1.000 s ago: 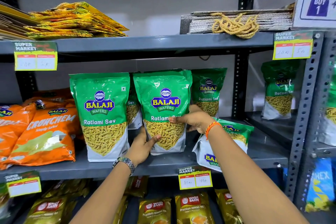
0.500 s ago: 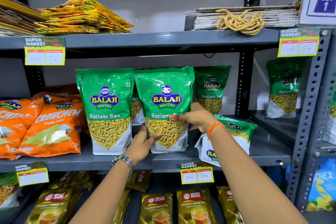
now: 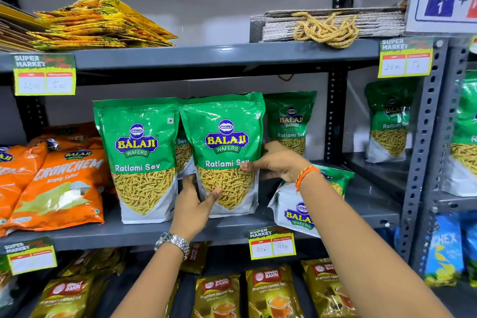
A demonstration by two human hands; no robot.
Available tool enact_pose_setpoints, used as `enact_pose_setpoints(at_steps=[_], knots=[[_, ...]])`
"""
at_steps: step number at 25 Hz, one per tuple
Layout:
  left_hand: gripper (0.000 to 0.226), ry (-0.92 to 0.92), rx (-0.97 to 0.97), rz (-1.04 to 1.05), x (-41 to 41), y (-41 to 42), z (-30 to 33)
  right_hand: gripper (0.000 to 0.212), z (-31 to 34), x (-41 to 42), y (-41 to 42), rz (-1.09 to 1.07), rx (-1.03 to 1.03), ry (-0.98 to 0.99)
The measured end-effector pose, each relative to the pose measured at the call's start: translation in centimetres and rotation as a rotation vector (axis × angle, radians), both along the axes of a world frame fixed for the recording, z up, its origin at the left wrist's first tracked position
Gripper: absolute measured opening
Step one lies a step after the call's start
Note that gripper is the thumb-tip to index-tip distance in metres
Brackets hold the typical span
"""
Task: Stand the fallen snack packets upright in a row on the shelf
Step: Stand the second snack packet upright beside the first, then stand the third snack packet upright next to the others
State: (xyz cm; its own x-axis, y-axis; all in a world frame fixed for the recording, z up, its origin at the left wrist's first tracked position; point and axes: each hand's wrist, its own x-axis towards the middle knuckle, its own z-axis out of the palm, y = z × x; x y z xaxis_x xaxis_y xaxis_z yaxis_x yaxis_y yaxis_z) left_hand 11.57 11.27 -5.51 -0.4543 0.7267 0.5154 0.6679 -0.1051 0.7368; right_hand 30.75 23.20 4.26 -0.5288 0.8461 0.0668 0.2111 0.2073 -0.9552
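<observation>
green packet upright, clasped between hands

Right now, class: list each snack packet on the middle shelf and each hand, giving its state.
Left green packet: upright, untouched.
Middle green packet: upright, held by both hands.
Right green packet: fallen, lying flat.
Orange packets: leaning back.
Left hand: gripping.
Right hand: gripping.

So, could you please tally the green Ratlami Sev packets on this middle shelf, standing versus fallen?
Standing Ratlami Sev packets: 4, including the held packet gripped by the left hand and right hand
Fallen Ratlami Sev packet: 1
Total: 5
</observation>
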Motion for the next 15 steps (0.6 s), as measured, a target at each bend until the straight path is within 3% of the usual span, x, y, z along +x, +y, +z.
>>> enact_pose_setpoints(at_steps=[3,5,7,9,11,15], knots=[[0.067,0.009,0.189,0.183,2.3,-0.3,-0.4,0.059,0.1,3.2,1.6,-0.068,0.017,0.067],[0.059,0.104,0.313,0.251,4.2,-0.6,-0.5,0.065,-0.1,6.1,3.2,-0.220,0.056,0.112],[0.047,0.188,0.406,0.243,6.1,-0.8,-0.6,0.046,-0.8,9.1,4.8,-0.370,0.096,0.133],[0.033,0.263,0.370,0.153,7.7,-0.7,-0.5,0.034,-1.6,11.2,6.2,-0.503,0.132,0.104],[0.024,0.368,0.231,0.028,9.7,-0.4,-0.5,0.045,-2.8,12.6,7.4,-0.648,0.164,-0.010],[0.054,0.441,0.058,-0.052,13.5,1.4,-0.1,0.088,-5.3,13.6,8.5,-0.760,0.063,-0.345]])
